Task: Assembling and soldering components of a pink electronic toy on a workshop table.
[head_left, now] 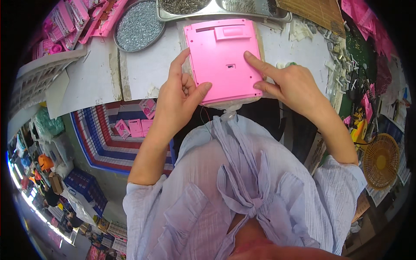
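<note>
A pink plastic casing point(221, 56) lies on the worktable in front of me, its flat face up. It has small screw holes, a slot and raised block near the far edge, and a small rectangular opening near the middle. My left hand point(177, 93) holds its left edge, thumb on the near left corner and index finger stretched along the side. On the right, my right hand point(290, 82) grips the casing with index finger on its face and thumb at the near right corner. Whatever the casing covers underneath is hidden.
A round tray of small screws point(139, 26) and a metal tray point(225, 15) with small metal parts stand at the far side. Pink parts point(65, 26) are piled far left. A striped basket point(104, 143) with pink pieces sits lower left. A yellow fan point(380, 160) is at right.
</note>
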The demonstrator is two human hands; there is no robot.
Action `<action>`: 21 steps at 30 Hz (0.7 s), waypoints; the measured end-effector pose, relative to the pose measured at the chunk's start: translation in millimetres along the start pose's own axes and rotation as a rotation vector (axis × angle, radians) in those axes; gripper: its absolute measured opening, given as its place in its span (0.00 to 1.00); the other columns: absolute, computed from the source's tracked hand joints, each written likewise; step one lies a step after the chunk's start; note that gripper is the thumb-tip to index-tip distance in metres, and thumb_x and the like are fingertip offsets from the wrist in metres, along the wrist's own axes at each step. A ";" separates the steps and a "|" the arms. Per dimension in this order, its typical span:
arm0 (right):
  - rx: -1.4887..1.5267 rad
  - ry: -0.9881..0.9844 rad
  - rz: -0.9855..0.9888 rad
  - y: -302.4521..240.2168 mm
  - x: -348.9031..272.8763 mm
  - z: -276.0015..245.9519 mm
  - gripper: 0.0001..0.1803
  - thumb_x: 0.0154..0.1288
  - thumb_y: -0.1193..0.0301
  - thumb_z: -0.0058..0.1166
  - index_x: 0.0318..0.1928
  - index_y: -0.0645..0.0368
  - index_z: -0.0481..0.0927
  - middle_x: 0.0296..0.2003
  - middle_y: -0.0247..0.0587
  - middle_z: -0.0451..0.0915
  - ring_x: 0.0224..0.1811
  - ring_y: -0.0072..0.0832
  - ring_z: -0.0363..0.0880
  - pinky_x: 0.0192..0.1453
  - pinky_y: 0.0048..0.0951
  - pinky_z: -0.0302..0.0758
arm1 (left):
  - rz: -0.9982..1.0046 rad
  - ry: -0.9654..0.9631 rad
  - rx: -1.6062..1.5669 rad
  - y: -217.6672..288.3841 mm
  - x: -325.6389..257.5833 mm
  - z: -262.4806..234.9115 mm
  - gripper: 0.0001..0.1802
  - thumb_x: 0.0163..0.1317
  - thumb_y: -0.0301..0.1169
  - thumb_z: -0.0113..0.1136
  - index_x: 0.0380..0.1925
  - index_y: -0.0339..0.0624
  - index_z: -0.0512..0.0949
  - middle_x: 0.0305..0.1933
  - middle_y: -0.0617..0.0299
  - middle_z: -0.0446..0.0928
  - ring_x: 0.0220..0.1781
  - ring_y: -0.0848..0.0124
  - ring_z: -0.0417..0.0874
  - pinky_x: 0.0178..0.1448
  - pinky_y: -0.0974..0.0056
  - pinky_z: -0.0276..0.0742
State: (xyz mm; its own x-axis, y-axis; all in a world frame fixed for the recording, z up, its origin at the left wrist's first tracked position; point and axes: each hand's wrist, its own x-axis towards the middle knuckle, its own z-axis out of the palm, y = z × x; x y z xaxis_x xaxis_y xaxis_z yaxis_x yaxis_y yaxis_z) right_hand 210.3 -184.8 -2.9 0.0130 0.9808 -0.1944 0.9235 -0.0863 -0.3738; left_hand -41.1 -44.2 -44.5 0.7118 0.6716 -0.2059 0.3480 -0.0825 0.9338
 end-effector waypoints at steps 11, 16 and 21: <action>-0.041 -0.043 -0.013 -3.6 5.4 -6.9 0.40 0.65 0.56 0.66 0.76 0.38 0.68 0.22 0.44 0.81 0.22 0.46 0.80 0.30 0.45 0.75 | 0.052 -0.220 0.135 7.9 -6.9 -17.5 0.53 0.58 0.19 0.70 0.81 0.37 0.50 0.30 0.69 0.66 0.29 0.77 0.67 0.39 0.71 0.69; -0.144 -0.124 -0.025 -12.6 8.7 -19.0 0.36 0.66 0.57 0.65 0.73 0.48 0.71 0.20 0.40 0.81 0.22 0.43 0.82 0.29 0.44 0.75 | 0.100 -0.302 0.021 0.3 -3.7 -19.9 0.55 0.61 0.20 0.68 0.82 0.37 0.44 0.33 0.65 0.61 0.32 0.73 0.66 0.40 0.69 0.70; -0.141 -0.183 -0.018 -19.6 17.8 -28.6 0.36 0.64 0.58 0.66 0.71 0.50 0.73 0.23 0.40 0.83 0.25 0.42 0.83 0.31 0.43 0.76 | 0.156 -0.335 0.165 -2.3 1.3 -33.6 0.51 0.63 0.29 0.71 0.81 0.41 0.51 0.44 0.52 0.76 0.38 0.66 0.79 0.42 0.64 0.78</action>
State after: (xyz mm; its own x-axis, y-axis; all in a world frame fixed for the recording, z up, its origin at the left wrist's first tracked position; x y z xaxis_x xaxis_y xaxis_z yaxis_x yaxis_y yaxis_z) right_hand 203.4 -160.6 26.9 -0.0617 0.9328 -0.3550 0.9675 -0.0316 -0.2509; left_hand -61.5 -18.4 -37.1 0.9138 0.3665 -0.1752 0.2943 -0.3000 0.9074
